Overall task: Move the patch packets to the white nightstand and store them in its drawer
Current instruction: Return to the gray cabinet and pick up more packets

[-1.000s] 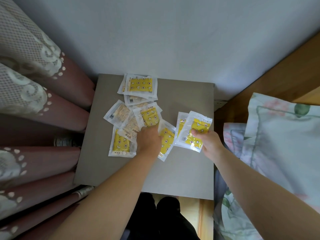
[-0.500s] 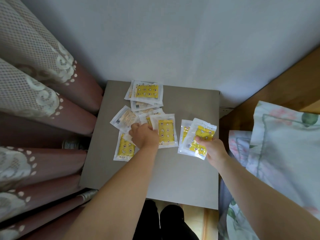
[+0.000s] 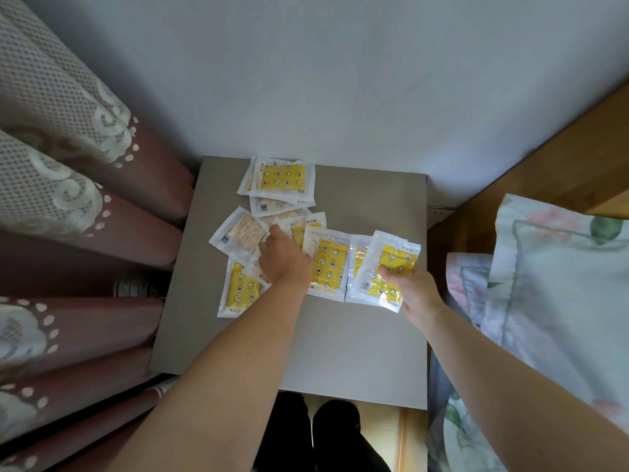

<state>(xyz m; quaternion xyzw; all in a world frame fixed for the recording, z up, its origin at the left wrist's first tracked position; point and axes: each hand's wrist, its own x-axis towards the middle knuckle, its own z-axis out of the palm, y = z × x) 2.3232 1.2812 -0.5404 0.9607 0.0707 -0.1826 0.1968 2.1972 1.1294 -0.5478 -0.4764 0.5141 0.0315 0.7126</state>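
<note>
Right hand [image 3: 417, 291] clamps a small fan of patch packets [image 3: 391, 264] near the surface's [image 3: 340, 352] right edge, thumb on top and fingers beneath. It probably serves as the collecting stack.

Left hand [image 3: 286, 258] lies knuckles-up on the loose packets [image 3: 243, 233] mid-surface. One yellow packet [image 3: 328, 264] touches its thumb side. Its fingers are hidden below, so I cannot tell whether they pinch.

A top packet [image 3: 284, 178] sits at the far edge. Gathering stage — none stored, no drawer in view.

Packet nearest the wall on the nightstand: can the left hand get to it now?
Probably yes. The packet lies on top, uncovered, straight beyond the left hand, which is over the middle packets; nothing stands between. The right hand holds other packets.
</note>
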